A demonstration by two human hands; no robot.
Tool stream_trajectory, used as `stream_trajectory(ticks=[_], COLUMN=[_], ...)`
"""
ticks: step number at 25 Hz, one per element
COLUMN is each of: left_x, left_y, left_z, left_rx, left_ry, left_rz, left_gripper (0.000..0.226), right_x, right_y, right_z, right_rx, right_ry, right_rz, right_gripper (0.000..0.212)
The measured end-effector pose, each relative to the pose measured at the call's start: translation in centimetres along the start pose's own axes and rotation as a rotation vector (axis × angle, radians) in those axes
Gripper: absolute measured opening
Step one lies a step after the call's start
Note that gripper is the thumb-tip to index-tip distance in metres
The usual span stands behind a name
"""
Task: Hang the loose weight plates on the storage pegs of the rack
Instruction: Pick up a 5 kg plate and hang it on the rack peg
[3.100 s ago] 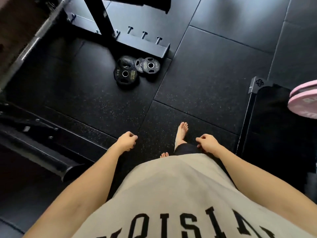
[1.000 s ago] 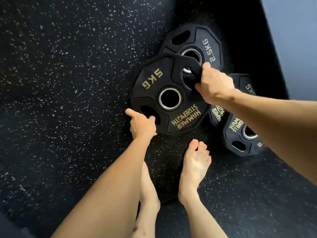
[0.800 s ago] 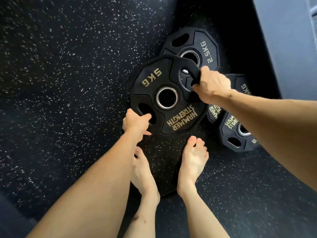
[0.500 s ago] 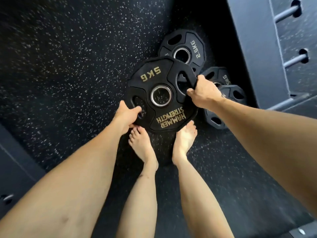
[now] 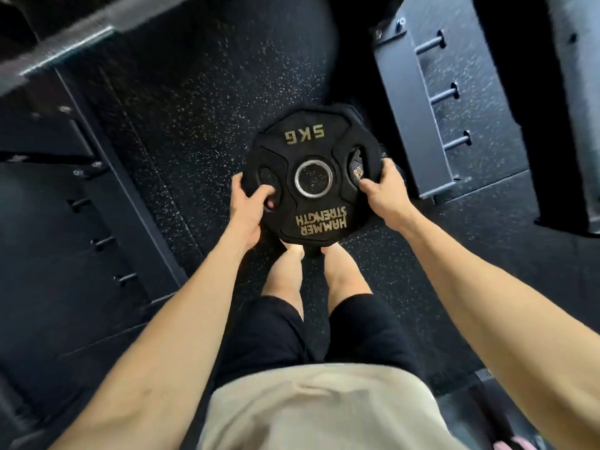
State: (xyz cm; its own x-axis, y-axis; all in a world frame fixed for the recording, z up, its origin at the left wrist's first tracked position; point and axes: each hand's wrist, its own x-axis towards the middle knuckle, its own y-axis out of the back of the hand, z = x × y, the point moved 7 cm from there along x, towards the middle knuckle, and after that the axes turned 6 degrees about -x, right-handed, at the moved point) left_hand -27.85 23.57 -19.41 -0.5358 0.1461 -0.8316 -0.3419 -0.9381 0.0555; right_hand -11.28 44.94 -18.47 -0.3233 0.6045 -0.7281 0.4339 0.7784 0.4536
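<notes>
A black 5 kg weight plate with gold lettering hangs flat in the air above my feet. My left hand grips its left grip hole and rim. My right hand grips its right grip hole and rim. The smaller plates on the floor are almost wholly hidden under it; only a sliver shows through the right hole. The rack's base beam with three short storage pegs lies to the right of the plate.
A second rack beam with several pegs runs along the left. A steel barbell crosses the top left corner. Black speckled rubber floor lies between the two beams. My bare legs stand below the plate.
Both hands have lifted the 5 kg plate off the floor pile, and I have stood up, so the view is higher and the plate covers the smaller plates.
</notes>
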Motion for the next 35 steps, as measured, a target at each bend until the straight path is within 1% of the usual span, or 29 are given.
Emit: stream_trajectory(ticks=[3, 7, 8, 10, 13, 15, 18, 20, 21, 22, 24, 25, 27, 29, 33, 35], left_x=[-8.9, -19.1, -21.4, -25.4, -30.0, -33.3, -38.3, -41.6, -43.0, -44.4, -47.8, -49.6, -53.3, -56.9, -63.2, -66.1], left_y=[1.9, 4.4, 5.1, 6.6, 8.3, 9.6, 11.7, 12.9, 13.2, 13.6, 14.8, 15.6, 17.5, 19.4, 24.2, 27.6], left_z=[5.0, 9.7, 10.5, 11.7, 12.6, 12.9, 11.6, 9.0, 7.7, 6.4, 3.2, 1.6, -1.9, -5.6, -14.2, -18.7], left_rx=[-0.105, -0.351, -0.383, -0.432, -0.471, -0.518, -0.545, -0.603, -0.649, -0.695, -0.797, -0.845, -0.946, -1.016, -1.086, -1.115], left_ry=[-0.121, -0.228, -0.262, -0.337, -0.44, -0.525, -0.626, -0.625, -0.622, -0.626, -0.66, -0.679, -0.709, -0.729, -0.744, -0.753], left_rz=[-0.044, -0.112, -0.139, -0.188, -0.165, -0.064, 0.182, 0.36, 0.424, 0.475, 0.598, 0.66, 0.791, 0.913, 1.108, 1.154], left_gripper=[0.03, 0.004, 0.003, 0.013, 0.024, 0.025, 0.028, 0.028, 0.028, 0.029, 0.03, 0.03, 0.03, 0.03, 0.031, 0.031], right_x=[-8.0, -17.4, -19.5, -23.1, -26.7, -28.9, -31.2, -33.1, -34.0, -35.0, -37.8, -39.5, -43.9, -48.0, -57.5, -61.7], right_y=[3.4, 7.0, 7.8, 8.9, 9.4, 9.2, 8.9, 8.0, 7.5, 7.0, 5.1, 3.9, 1.3, -1.5, -7.9, -11.5], right_z=[-4.3, -9.9, -11.3, -13.7, -16.0, -17.5, -19.5, -20.6, -21.1, -21.4, -21.6, -21.5, -20.9, -19.8, -15.1, -12.0], right_rx=[0.061, 0.168, 0.193, 0.238, 0.361, 0.411, 0.3, 0.206, 0.169, 0.155, 0.11, 0.066, -0.038, -0.105, -0.246, -0.273], right_ry=[0.089, 0.274, 0.324, 0.408, 0.467, 0.494, 0.558, 0.632, 0.657, 0.669, 0.711, 0.738, 0.786, 0.825, 0.911, 0.9], right_rz=[0.013, 0.033, 0.033, 0.0, -0.099, -0.2, -0.314, -0.42, -0.463, -0.505, -0.617, -0.68, -0.798, -0.881, -1.038, -1.092], right_gripper=[0.029, 0.026, 0.026, 0.024, 0.024, 0.035, 0.034, 0.042, 0.042, 0.04, 0.027, 0.027, 0.034, 0.041, 0.045, 0.042])
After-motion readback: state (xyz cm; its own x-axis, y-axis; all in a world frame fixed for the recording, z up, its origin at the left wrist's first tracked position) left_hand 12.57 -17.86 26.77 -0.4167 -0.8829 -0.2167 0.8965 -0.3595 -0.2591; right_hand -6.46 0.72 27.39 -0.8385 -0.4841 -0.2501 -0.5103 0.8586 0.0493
